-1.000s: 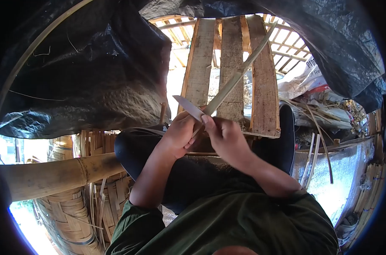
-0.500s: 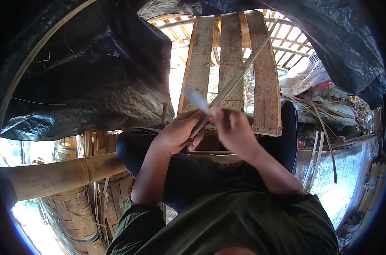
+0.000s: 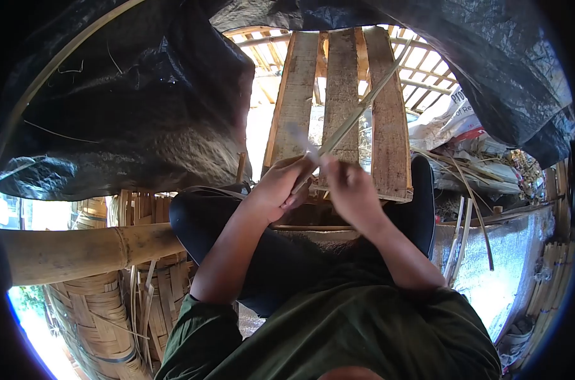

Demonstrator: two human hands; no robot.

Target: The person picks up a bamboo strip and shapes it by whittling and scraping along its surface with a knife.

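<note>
My left hand (image 3: 278, 188) is closed around the lower end of a long, split bamboo strip (image 3: 352, 120). From there the strip slants up and to the right across a stand of wooden planks (image 3: 342, 82). My right hand (image 3: 352, 195) is closed beside it, gripping a knife whose pale blade (image 3: 303, 142) is smeared by motion. The blade crosses the strip close to my left fingers and points up and left. My right fist hides the knife's handle.
Black plastic sheeting (image 3: 154, 120) hangs at the left and overhead. A thick bamboo pole (image 3: 78, 255) runs beside my left knee, above woven bamboo baskets (image 3: 97, 310). At the right are a white sack (image 3: 449, 120) and loose bamboo strips (image 3: 468, 231).
The knife blade has swung slightly and looks fainter with blur. Both hands sit a little farther right and remain together on the strip. The whole view has shifted slightly.
</note>
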